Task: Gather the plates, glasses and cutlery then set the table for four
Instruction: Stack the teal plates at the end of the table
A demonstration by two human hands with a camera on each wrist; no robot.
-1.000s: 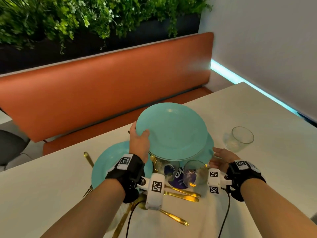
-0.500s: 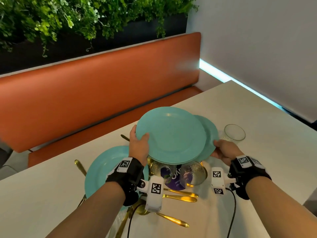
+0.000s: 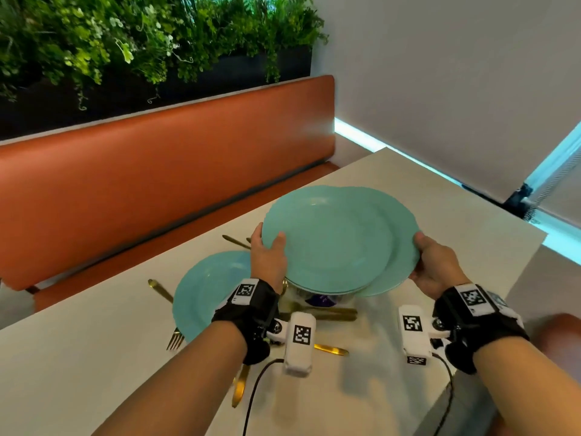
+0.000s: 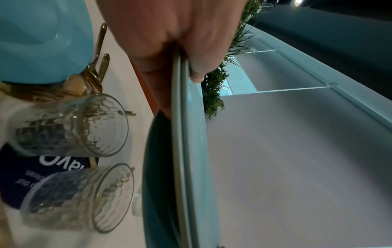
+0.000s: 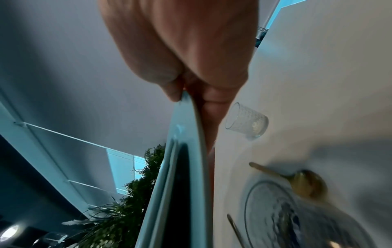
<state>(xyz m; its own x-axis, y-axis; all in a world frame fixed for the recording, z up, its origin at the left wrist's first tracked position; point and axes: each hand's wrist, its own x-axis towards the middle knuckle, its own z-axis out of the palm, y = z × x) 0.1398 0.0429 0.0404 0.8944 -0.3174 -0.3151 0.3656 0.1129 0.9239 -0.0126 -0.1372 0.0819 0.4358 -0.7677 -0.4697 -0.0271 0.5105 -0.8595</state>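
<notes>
Both hands hold a stack of teal plates level above the white table. My left hand grips the stack's left rim with the thumb on top; two plate edges show under the thumb of that left hand. My right hand pinches the rim of a lower plate that sticks out to the right; the right wrist view shows the same right hand on the plate rim. Another teal plate lies on the table. Two ribbed glasses stand under the stack.
Gold cutlery lies scattered: a fork, a knife, a spoon. A third glass stands further right. A dark blue card lies under the glasses. An orange bench runs behind; the table's right corner is close.
My right hand came up from beside the glasses and took the lower plate's rim. The stack has risen and now hides the glasses from the head view.
</notes>
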